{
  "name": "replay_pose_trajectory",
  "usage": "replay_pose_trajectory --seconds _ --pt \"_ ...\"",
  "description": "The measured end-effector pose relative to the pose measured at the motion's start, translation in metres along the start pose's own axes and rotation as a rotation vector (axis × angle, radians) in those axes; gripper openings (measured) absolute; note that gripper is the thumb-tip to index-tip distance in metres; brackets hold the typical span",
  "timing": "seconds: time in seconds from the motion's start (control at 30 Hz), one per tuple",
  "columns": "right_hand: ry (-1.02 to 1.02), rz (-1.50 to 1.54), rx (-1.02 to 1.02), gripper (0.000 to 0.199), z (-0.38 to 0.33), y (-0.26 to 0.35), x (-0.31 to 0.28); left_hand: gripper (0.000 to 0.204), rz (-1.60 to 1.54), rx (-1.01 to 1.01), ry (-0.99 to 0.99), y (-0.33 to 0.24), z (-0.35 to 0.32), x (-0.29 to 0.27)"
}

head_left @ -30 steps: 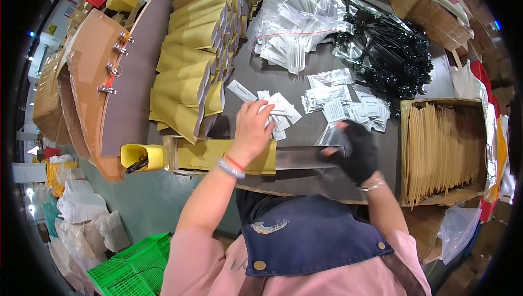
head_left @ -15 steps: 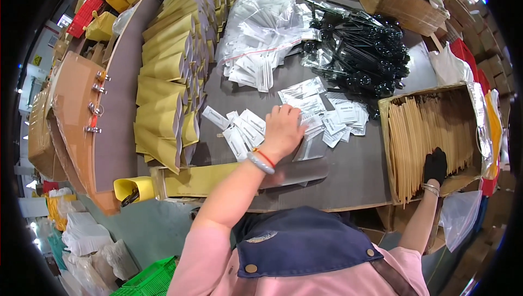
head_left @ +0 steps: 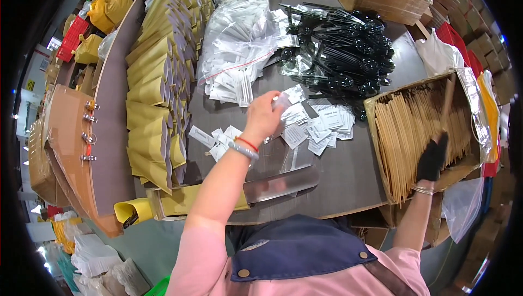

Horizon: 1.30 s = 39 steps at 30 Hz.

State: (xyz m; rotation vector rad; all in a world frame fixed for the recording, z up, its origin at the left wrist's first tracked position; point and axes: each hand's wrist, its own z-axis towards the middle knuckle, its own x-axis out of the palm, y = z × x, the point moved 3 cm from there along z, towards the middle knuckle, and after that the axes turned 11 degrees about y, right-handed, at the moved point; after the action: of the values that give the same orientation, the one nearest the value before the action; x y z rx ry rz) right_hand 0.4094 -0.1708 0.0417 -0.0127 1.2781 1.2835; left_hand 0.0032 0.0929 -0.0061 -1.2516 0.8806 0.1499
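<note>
My left hand [head_left: 263, 115], bare, with a red cord and a grey bangle at the wrist, pinches a small white packet [head_left: 281, 100] above the middle of the table. Just right of it lies a loose pile of white sachets [head_left: 327, 124], and a few more sachets [head_left: 220, 142] lie by my left forearm. In a black glove, my right hand [head_left: 433, 159] closes on a long brown wooden-looking stick [head_left: 448, 102], which slants up over the cardboard box [head_left: 385, 179]. Rows of similar thin brown sticks [head_left: 403, 143] fill that box.
Yellow padded envelopes [head_left: 147, 127] stand in rows at the left. Behind my left hand is a clear bag of white packets [head_left: 234, 40]; right of it, a heap of black sticks with round glossy ends [head_left: 348, 51]. A clear curved trough [head_left: 283, 184] lies along the front edge.
My left hand has lifted slightly from the sachets with a white packet in its fingers. My right hand has raised a brown stick from the box. The view has shifted a little.
</note>
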Motion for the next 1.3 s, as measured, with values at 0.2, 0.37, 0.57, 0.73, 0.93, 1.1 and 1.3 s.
replay_pose_trajectory --seconds 0.2,0.37,0.57,0.73,0.93,1.1,1.3 --pt "0.364 0.03 -0.418 0.022 0.016 0.151 0.107 0.041 0.542 -0.166 0.194 0.002 0.023 0.006" --pt "0.638 -0.418 -0.46 0.027 0.038 0.177 0.176 0.044 0.466 -0.16 0.174 0.003 0.017 0.004" --pt "0.663 -0.377 -0.429 0.015 0.048 0.169 0.177 0.028 -0.007 -0.105 0.129 -0.04 -0.037 -0.037" --pt "0.756 -0.189 -0.397 0.015 0.045 0.179 0.16 0.036 0.242 0.128 0.47 -0.036 -0.141 -0.018" --pt "0.774 0.073 -0.384 0.017 0.009 0.201 0.107 0.049 0.407 0.186 0.248 -0.048 -0.21 -0.017" --pt "1.385 0.507 -0.004 0.016 -0.082 0.19 0.106 0.05 0.561 0.198 0.25 -0.044 -0.238 -0.007" --pt "1.322 0.22 -0.19 0.029 -0.146 0.207 0.121 0.048 0.597 0.187 0.232 -0.04 -0.245 -0.019"
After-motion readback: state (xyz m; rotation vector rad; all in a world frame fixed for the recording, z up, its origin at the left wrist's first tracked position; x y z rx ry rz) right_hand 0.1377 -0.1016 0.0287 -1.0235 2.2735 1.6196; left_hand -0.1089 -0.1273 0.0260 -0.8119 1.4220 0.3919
